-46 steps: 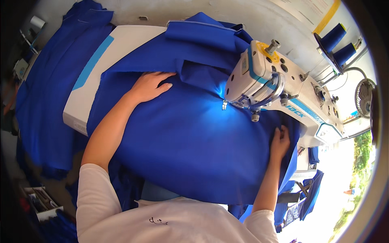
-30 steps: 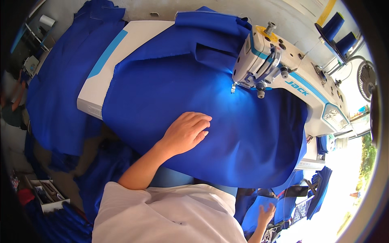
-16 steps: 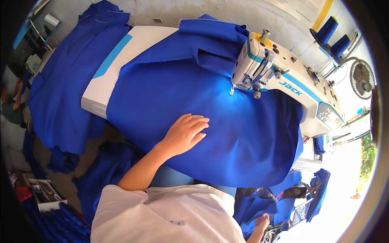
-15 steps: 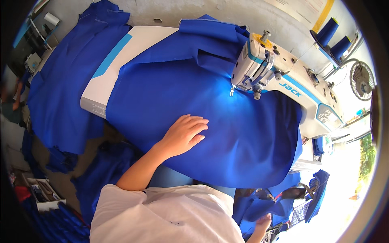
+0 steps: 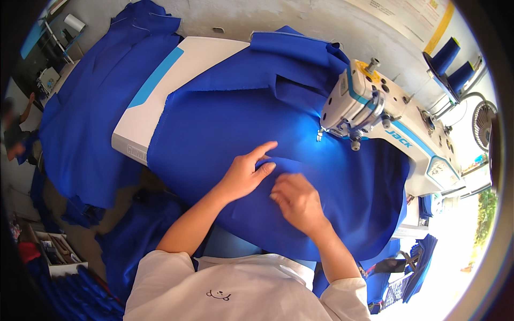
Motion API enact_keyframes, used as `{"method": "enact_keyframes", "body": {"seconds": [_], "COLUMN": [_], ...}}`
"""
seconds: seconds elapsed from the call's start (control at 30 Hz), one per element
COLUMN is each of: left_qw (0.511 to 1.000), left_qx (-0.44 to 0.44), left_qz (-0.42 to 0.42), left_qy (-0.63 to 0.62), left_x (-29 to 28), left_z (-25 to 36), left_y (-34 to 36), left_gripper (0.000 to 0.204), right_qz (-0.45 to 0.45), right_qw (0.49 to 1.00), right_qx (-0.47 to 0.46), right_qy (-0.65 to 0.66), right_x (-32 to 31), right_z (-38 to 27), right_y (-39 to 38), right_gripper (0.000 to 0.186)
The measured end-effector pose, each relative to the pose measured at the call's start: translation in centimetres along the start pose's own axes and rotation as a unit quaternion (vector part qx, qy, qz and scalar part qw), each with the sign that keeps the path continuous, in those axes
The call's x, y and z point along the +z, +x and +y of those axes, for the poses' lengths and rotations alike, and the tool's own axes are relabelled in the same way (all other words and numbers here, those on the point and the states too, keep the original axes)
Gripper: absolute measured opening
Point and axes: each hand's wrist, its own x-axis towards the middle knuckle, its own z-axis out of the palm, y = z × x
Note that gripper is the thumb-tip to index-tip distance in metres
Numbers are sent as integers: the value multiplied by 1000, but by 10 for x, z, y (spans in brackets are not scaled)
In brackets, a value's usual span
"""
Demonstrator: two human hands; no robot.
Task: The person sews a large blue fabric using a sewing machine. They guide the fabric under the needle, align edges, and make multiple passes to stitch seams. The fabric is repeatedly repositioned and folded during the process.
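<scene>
A large sheet of blue fabric (image 5: 214, 120) covers the sewing machine's bed and drapes toward my lap. Over its middle my left hand (image 5: 243, 174) is open, index finger stretched out and thumb apart from it. Close by on the right, my right hand (image 5: 297, 202) is slightly blurred, its fingers curled together. Between the hands runs a curved edge of blue cloth, apparently a smaller blue fabric piece (image 5: 279, 166) gripped in the right hand; its outline is hard to tell from the sheet beneath. The sewing machine (image 5: 356, 101) stands beyond, its lit presser foot (image 5: 319, 135) above the fabric.
More blue cloth (image 5: 101, 107) hangs over the table's left part. Thread cones (image 5: 446, 54) and a fan (image 5: 483, 125) stand at right. A box of small items (image 5: 58, 255) sits low at left. Another person (image 5: 19, 128) is at the far left; blue pieces (image 5: 420, 267) hang at lower right.
My right hand has come up from the blue cloth at lower right to beside my left hand. The left hand has lifted its index finger and spread it from the thumb.
</scene>
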Motion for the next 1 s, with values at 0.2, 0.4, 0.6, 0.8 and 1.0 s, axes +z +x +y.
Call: {"method": "enact_keyframes", "body": {"seconds": [0.2, 0.4, 0.6, 0.8, 1.0], "left_qw": [999, 990, 989, 970, 981], "left_qx": [24, -32, 43, 132, 99], "left_qz": [24, 68, 121, 104, 1], "left_qy": [-23, -117, 70, 175, 164], "left_x": [-13, -27, -32, -29, 0], "left_z": [10, 5, 5, 13, -25], "left_y": [-11, -36, -40, 2, 95], "left_gripper": [34, 16, 15, 9, 8], "right_qz": [4, 69, 79, 71, 68], "right_qw": [985, 966, 991, 971, 981], "right_qx": [162, 174, 85, 210, 170], "right_qy": [65, 181, 62, 93, -59], "right_x": [-8, -9, -3, -4, 10], "right_z": [27, 10, 2, 6, 18], "right_y": [8, -6, -6, -6, 10], "right_gripper": [15, 23, 24, 8, 17]}}
